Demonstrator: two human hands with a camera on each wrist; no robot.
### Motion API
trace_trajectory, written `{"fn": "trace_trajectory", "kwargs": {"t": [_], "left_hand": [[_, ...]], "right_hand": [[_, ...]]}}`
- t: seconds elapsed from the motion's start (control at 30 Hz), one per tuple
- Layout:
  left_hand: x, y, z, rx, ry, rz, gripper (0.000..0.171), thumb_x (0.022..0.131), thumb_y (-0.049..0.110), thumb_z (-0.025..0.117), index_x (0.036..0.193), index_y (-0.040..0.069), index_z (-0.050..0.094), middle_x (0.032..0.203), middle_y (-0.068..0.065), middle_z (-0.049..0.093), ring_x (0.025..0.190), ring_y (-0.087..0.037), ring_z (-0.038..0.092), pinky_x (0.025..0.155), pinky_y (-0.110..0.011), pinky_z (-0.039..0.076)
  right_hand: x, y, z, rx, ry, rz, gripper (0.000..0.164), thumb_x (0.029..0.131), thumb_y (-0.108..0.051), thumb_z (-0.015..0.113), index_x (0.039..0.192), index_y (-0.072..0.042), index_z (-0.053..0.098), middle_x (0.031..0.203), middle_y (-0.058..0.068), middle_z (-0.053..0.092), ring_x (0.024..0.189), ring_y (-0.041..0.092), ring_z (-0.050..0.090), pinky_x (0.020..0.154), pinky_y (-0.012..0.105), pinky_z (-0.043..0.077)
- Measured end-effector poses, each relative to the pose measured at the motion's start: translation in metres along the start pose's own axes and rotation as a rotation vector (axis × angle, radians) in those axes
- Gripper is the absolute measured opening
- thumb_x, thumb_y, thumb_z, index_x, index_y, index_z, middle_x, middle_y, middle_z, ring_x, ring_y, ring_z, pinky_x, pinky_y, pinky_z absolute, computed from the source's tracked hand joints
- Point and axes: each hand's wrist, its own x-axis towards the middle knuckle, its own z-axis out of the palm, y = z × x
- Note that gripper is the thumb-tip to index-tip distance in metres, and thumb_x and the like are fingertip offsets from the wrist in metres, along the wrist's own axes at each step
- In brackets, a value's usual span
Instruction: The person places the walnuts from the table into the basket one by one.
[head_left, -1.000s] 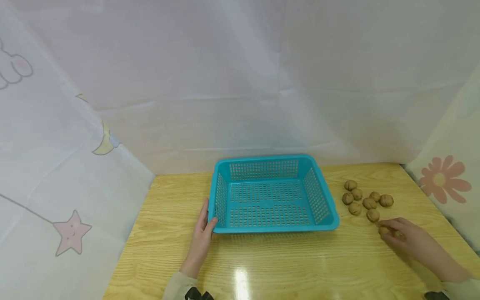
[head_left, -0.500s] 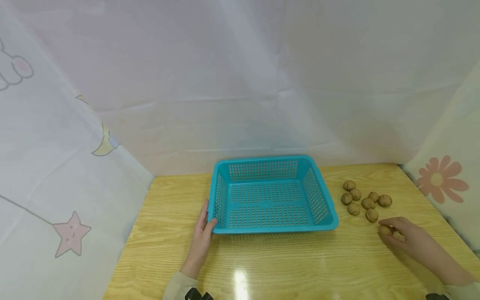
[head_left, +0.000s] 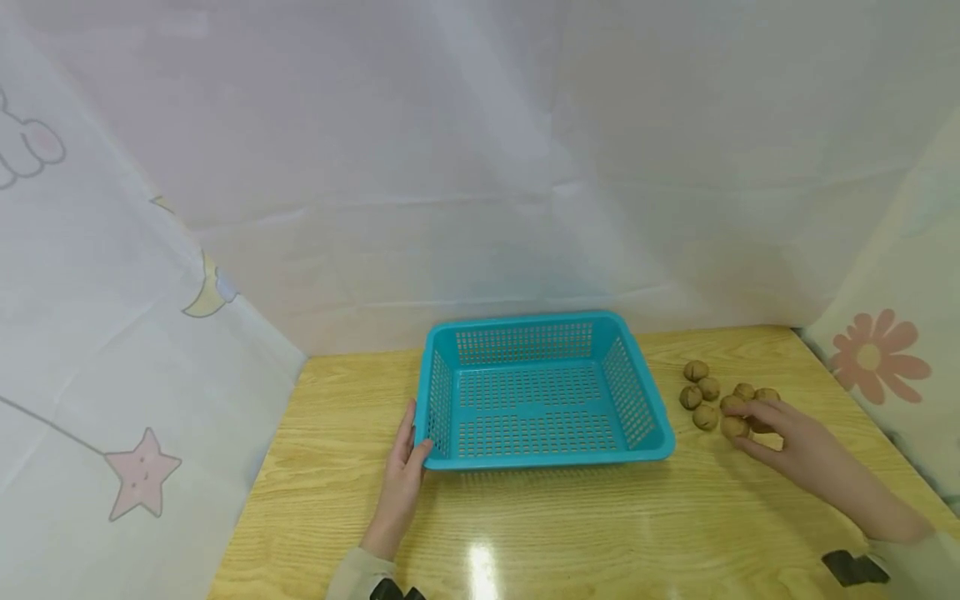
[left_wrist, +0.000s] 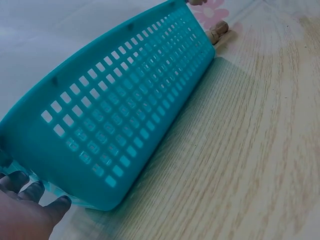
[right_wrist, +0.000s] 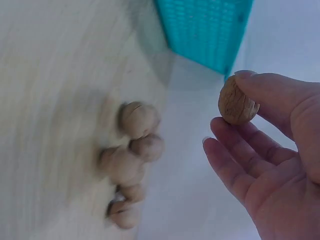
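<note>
A blue plastic basket [head_left: 536, 458] with perforated walls sits on the wooden table. At its left wall, my left hand [head_left: 401, 475] grips the rim, thumb at the front left corner and fingers on the outer side. In the left wrist view, fingertips [left_wrist: 60, 205] show at the basket's lower end. My right hand [head_left: 798, 446] pinches a walnut [right_wrist: 237, 102] between thumb and fingers, lifted off the table. In the head view that hand hovers over the right part of a walnut group [head_left: 707, 389] and partly hides it.
The wooden table [head_left: 562, 533] extends in front of the basket and to both sides. A pale printed cloth [head_left: 480, 167] hangs behind and along both sides. Several walnuts [right_wrist: 122, 165] lie to the right of the basket.
My right hand has picked a walnut off the table and moved up and left with it, towards the other walnuts. The left hand keeps its grip on the basket.
</note>
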Motion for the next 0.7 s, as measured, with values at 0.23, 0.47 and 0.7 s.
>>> {"fn": "trace_trajectory", "kwargs": {"t": [0.23, 0.47, 0.7], "left_hand": [[0.0, -0.002, -0.001, -0.002, 0.001, -0.001, 0.069, 0.109, 0.01, 0.043, 0.169, 0.022, 0.011, 0.173, -0.015, 0.015, 0.155, -0.037, 0.024, 0.118, -0.043, 0.037], [0.001, -0.002, -0.001, 0.002, 0.005, 0.015, 0.069, 0.109, 0.009, 0.042, 0.169, 0.019, 0.011, 0.173, -0.015, 0.015, 0.156, -0.037, 0.024, 0.119, -0.044, 0.034], [0.002, -0.003, 0.0, 0.006, 0.0, 0.024, 0.069, 0.109, 0.009, 0.042, 0.169, 0.019, 0.011, 0.173, -0.013, 0.015, 0.156, -0.036, 0.023, 0.119, -0.042, 0.034]], "right_hand": [[0.037, -0.025, -0.011, 0.034, -0.05, -0.038, 0.048, 0.075, 0.0, 0.089, 0.119, -0.011, 0.072, 0.107, 0.001, 0.07, 0.091, -0.002, 0.063, 0.069, 0.021, 0.056], [0.077, -0.053, -0.018, 0.135, -0.122, -0.041, 0.041, 0.088, -0.003, 0.081, 0.126, -0.012, 0.069, 0.116, 0.0, 0.069, 0.098, 0.001, 0.064, 0.079, 0.022, 0.058], [0.113, -0.073, -0.012, 0.217, -0.237, 0.029, 0.035, 0.098, -0.019, 0.074, 0.132, -0.012, 0.067, 0.127, 0.004, 0.069, 0.108, 0.022, 0.07, 0.089, 0.037, 0.06]]}}
